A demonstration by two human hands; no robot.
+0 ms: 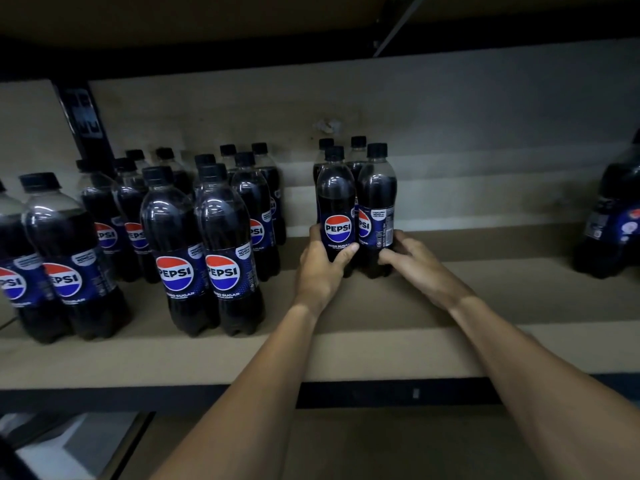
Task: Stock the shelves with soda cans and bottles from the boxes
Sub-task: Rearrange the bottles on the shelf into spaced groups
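Item: two dark plastic Pepsi bottles (356, 209), upright on the tan shelf (346, 355), twelve o'clock from my hands. I am wrapping left hand (320, 268) around one, right hand (419, 265) touching the other's base.

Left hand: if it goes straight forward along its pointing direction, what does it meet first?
The left hand already grips the front-left bottle; pushing on, that bottle probably meets the bottle behind it, though depth is unclear.

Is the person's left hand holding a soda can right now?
No, the left hand is wrapped around the lower part of a Pepsi bottle standing on the shelf, not a can.
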